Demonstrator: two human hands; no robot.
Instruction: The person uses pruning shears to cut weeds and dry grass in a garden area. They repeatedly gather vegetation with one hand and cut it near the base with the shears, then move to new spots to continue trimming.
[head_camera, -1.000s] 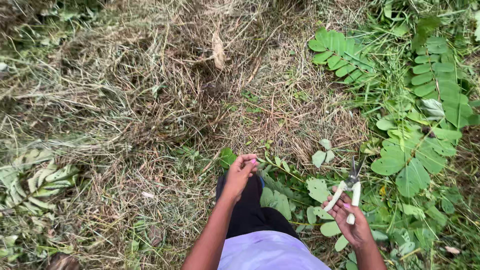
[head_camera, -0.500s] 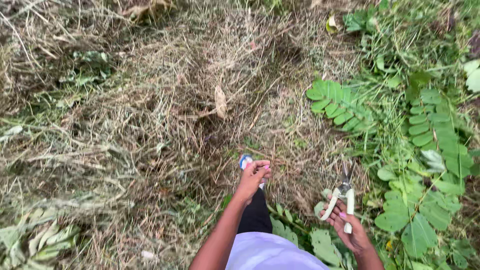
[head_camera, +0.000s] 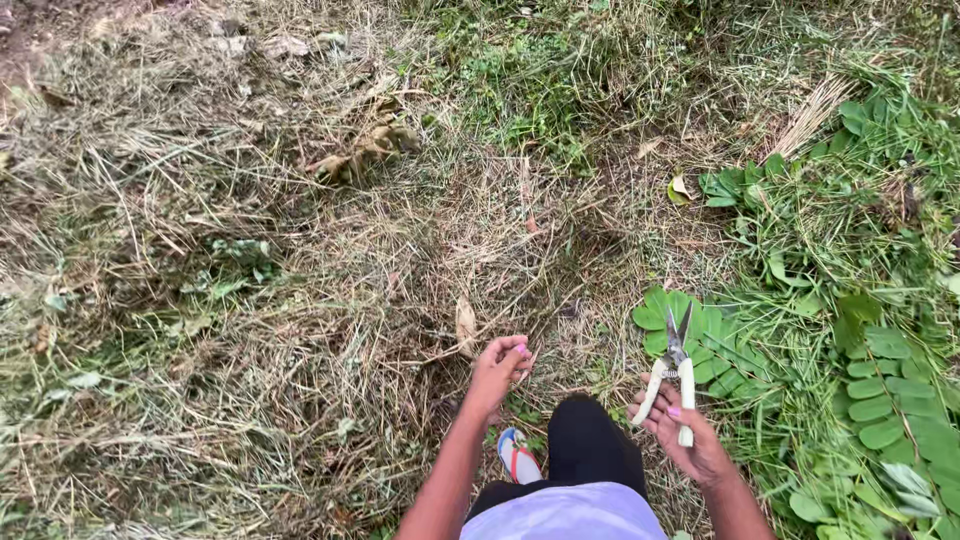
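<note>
My right hand (head_camera: 688, 440) grips a pair of garden shears (head_camera: 672, 378) with cream handles, the dark blades parted and pointing away from me over a green compound leaf (head_camera: 700, 340). My left hand (head_camera: 497, 372) hovers in front of me with the fingers loosely curled and nothing in it, above dry cut grass (head_camera: 300, 300). Below them I see my dark trouser leg (head_camera: 590, 445) and a foot in a blue and red sandal (head_camera: 518, 458).
Dry, cut straw-coloured grass covers the ground to the left and ahead. Green leafy plants and cut compound leaves (head_camera: 880, 400) lie along the right side. A few brown dead leaves (head_camera: 360, 150) sit further ahead.
The view has moved forward over the dry grass. My left hand has shifted out to the left of my knee. The shears stay in my right hand, now raised higher with blades apart.
</note>
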